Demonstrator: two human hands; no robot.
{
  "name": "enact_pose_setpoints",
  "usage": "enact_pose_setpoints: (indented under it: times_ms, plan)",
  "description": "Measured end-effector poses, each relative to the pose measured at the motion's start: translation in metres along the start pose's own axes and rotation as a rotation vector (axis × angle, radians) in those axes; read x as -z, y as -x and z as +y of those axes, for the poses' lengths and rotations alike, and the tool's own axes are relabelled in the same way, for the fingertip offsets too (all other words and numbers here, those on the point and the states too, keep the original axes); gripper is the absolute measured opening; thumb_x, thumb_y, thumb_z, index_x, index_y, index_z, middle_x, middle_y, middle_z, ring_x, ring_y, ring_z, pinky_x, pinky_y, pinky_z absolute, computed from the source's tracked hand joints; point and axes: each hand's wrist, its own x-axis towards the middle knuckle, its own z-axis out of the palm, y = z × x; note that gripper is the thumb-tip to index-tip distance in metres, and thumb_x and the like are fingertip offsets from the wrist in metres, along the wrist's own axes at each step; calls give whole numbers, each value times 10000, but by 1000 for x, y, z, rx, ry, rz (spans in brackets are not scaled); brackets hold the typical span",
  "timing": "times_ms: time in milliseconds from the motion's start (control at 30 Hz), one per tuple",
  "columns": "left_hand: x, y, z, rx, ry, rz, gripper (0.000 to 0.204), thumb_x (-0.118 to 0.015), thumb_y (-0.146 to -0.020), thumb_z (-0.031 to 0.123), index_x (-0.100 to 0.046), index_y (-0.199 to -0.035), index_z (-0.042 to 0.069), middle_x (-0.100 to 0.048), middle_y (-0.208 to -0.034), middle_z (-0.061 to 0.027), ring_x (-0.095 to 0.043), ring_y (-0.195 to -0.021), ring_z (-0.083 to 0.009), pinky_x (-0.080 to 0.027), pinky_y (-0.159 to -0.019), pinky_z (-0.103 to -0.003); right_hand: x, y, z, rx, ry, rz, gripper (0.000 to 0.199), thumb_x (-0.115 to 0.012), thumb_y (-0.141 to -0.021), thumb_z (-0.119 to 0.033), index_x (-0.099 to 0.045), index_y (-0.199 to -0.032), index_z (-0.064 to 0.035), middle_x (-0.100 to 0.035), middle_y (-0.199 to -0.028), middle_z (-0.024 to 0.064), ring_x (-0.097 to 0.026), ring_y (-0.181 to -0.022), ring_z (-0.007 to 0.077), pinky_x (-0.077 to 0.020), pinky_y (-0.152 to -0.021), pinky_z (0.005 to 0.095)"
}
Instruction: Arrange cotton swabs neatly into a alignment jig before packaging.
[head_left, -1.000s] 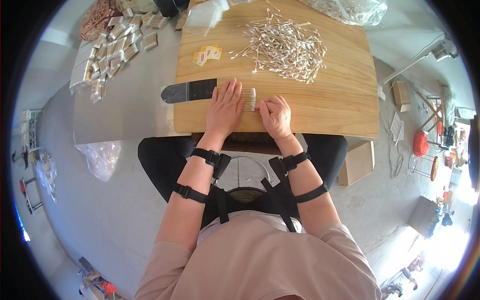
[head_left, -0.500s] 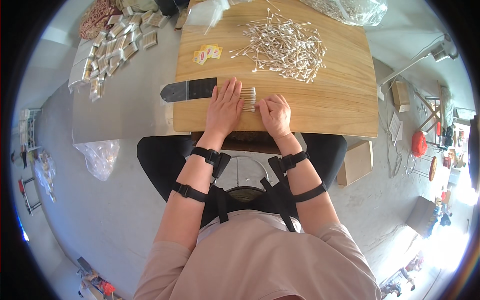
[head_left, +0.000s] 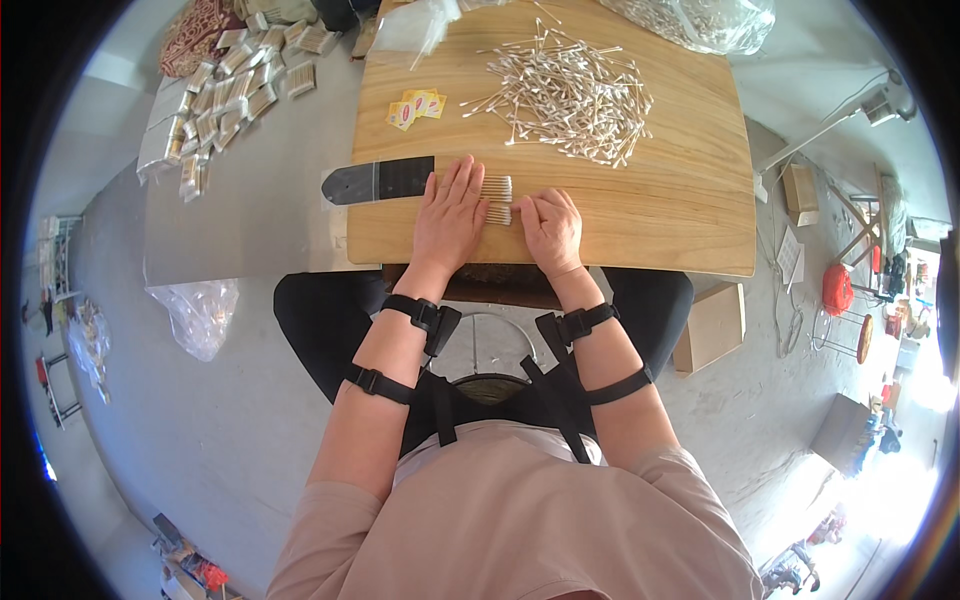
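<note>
A row of white-tipped cotton swabs (head_left: pixel 498 188) lies side by side near the table's front edge. Flat across their left part rests my left hand (head_left: pixel 450 212), fingers stretched out together. The swabs' left ends are hidden under it. My right hand (head_left: pixel 551 230) is at their right ends with its fingers curled in, the index fingertip poking toward the tips; nothing shows in its grip. A dark flat strip with a rounded end (head_left: pixel 378 182) extends left from beside my left hand. Beyond the hands is a loose heap of cotton swabs (head_left: pixel 575 95).
Small yellow-and-white cards (head_left: pixel 415 108) lie on the wooden board (head_left: pixel 680 215). Clear plastic bags (head_left: pixel 408 30) are at the back, and a bulging bag of swabs (head_left: pixel 705 22) at the back right. Several bundled swab packs (head_left: pixel 235 90) cover the grey table's far left.
The row of swabs under my left hand now shows a small gap about midway, near my right index fingertip. Both hands stay in almost the same place.
</note>
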Motion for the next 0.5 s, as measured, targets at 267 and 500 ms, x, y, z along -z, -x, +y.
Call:
enact_pose_setpoints:
  times_ms: [267, 500]
  plan:
    - [0, 0, 0, 0, 9, 6, 520, -445, -1023, 322, -410, -1482, 81, -388, -1551, -93, -358, -1436, -234, -245, -1194, -456, -4, -2, 0, -17, 48, 25, 182, -635, -888, -134, -711, -738, -66, -635, -751, 86, -607, -725, 297, -507, -686, 404]
    - [1, 0, 1, 5, 7, -11, 520, -440, -1025, 321, -407, -1484, 81, -380, -1557, -94, -349, -1443, -236, -234, -1199, -455, -4, -3, 0, -24, 86, 20, 182, -631, -902, -164, -729, -775, -79, -627, -760, 87, -606, -737, 300, -507, -692, 407]
